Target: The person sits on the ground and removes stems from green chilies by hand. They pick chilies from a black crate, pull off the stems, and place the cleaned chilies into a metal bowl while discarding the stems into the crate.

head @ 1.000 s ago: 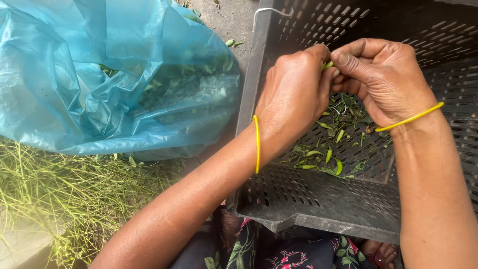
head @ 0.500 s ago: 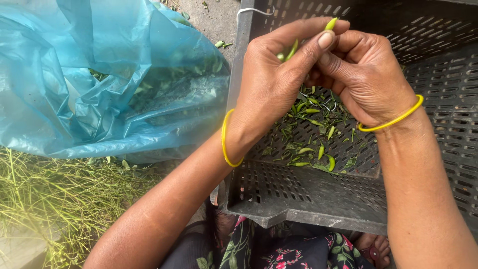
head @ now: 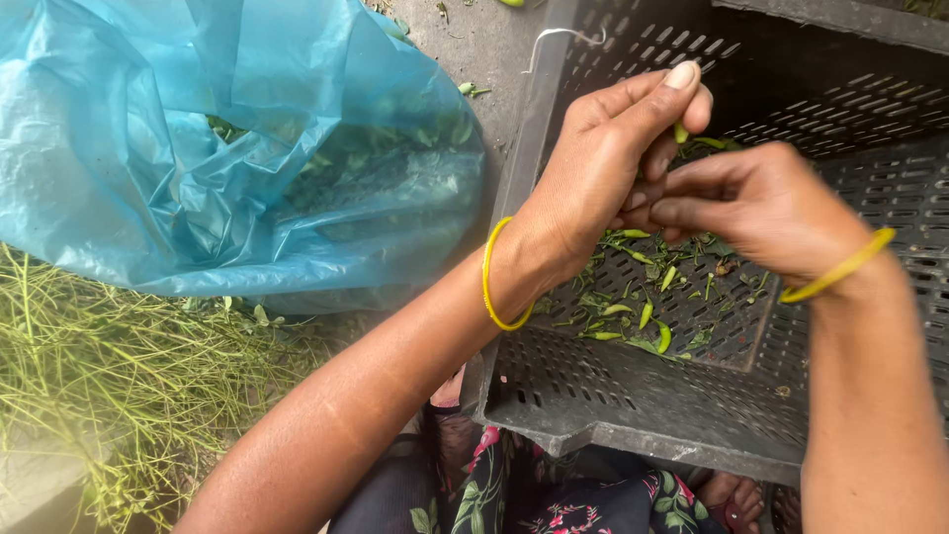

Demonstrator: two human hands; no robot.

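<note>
- Small green pod (head: 680, 133): pinched at the fingertips of the left hand (head: 603, 178), held above the grey crate's interior; only a short tip shows between the fingers.
- Left hand: fingers curled, thumb and forefinger grasping the pod; yellow bangle (head: 491, 277) on the wrist.
- Right hand (head: 756, 208): fingers drawn together, tips touching the left hand's fingers just below the pod; whether it grips anything itself cannot be told. Yellow bangle (head: 838, 267) on this wrist too.
- Grey perforated plastic crate (head: 633, 405): below both hands; scattered green pods and leaf bits (head: 643, 307) lie on its floor.
- Translucent blue plastic bag (head: 198, 148): left of the crate, touching its wall, crumpled, with green plant matter showing through.
- Pile of thin green stalks (head: 109, 386): on the ground below the bag.
- Floral fabric (head: 534, 494): at bottom edge, under the crate's near rim.
</note>
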